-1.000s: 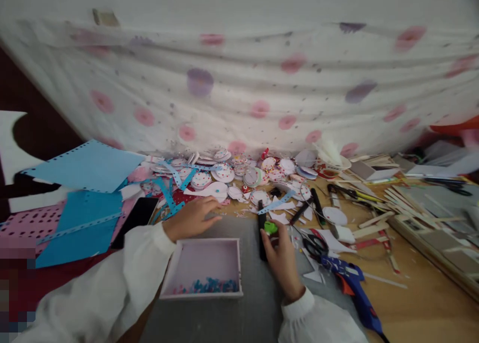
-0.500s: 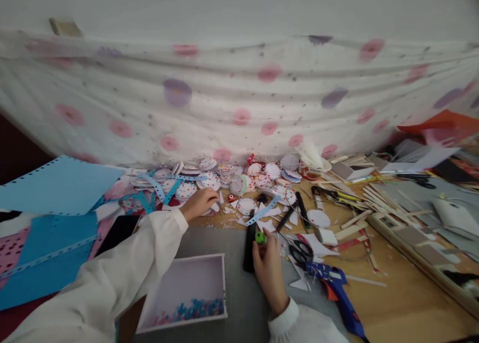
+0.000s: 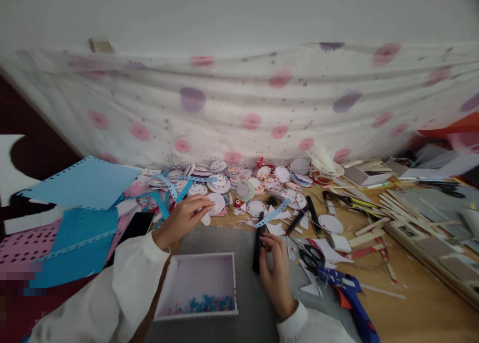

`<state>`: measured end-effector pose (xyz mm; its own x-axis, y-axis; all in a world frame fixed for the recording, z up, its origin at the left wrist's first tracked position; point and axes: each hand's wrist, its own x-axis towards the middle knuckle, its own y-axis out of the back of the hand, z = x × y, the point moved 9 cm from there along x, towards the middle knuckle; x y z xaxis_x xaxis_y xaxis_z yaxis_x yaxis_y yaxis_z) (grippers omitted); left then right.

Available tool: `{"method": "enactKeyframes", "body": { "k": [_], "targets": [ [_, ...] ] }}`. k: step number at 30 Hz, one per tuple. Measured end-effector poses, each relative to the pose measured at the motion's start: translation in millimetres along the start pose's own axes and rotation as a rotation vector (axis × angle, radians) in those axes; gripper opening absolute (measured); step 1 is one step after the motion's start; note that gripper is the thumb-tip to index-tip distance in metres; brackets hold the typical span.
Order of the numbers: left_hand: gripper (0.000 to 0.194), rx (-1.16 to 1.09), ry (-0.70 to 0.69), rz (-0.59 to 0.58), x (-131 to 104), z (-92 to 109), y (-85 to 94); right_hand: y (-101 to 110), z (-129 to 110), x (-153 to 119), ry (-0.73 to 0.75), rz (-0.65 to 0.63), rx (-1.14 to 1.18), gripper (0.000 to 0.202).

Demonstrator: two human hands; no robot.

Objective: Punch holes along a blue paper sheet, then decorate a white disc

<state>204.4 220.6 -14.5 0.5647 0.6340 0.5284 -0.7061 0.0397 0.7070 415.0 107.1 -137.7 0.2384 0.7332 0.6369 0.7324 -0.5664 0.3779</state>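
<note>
My left hand is closed, its fingertips pinched at the left edge of a plain white paper disc in front of the heap. How far the disc is lifted is hard to tell. My right hand has its fingers curled beside a long black object on the grey mat; anything inside those fingers is hidden. Between my forearms stands a white shallow box with small blue and pink bits along its near side.
Many dotted paper discs are heaped along the back. Blue sheets and a phone lie left. To the right are scissors, a blue glue gun, black pens and wooden sticks.
My left hand has drawn back to the left, and the white disc beside its fingertips now shows. The green thing at my right fingertips is out of sight. The view has shifted left.
</note>
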Motion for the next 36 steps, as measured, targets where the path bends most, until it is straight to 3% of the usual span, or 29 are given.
{"method": "enactKeyframes", "body": {
  "k": [3, 9, 13, 16, 19, 21, 25, 29, 31, 34, 36],
  "targets": [
    [0.016, 0.003, -0.029, 0.036, -11, 8, 3.4, -8, -20, 12, 0.06, -0.066, 0.12, 0.025],
    [0.016, -0.036, 0.027, 0.114, -31, 32, 19.3, -27, -70, 20, 0.086, -0.351, 0.307, 0.029],
    [0.017, -0.05, 0.092, 0.14, -59, 51, 34.6, -39, -109, -12, 0.242, -0.732, 0.179, 0.028],
    [0.018, -0.033, 0.157, 0.198, -87, 60, 49.0, -46, -114, -37, 0.368, -0.862, -0.009, 0.03],
    [0.019, -0.039, 0.24, 0.268, -119, 65, 57.4, -57, -101, -41, 0.43, -0.82, -0.123, 0.014],
    [0.018, -0.058, 0.285, 0.285, -139, 67, 52.8, -66, -88, -32, 0.439, -0.761, -0.162, 0.008],
    [0.02, -0.1, 0.353, 0.245, -170, 63, 15.6, -75, -64, -2, 0.399, -0.646, -0.212, 0.008],
    [0.029, -0.087, 0.313, 0.063, -189, 51, -39.9, -54, -58, 13, 0.333, -0.554, -0.193, 0.021],
    [0.035, -0.068, 0.312, -0.009, -198, 43, -55.9, -34, -63, 10, 0.29, -0.492, -0.108, 0.023],
    [0.045, -0.095, 0.342, -0.048, -209, 35, -58.3, -15, -72, -12, 0.222, -0.458, 0.061, 0.026],
    [0.051, -0.143, 0.371, -0.062, -213, 33, -54.6, -16, -81, -35, 0.221, -0.517, 0.129, 0.031]
  ]
}}
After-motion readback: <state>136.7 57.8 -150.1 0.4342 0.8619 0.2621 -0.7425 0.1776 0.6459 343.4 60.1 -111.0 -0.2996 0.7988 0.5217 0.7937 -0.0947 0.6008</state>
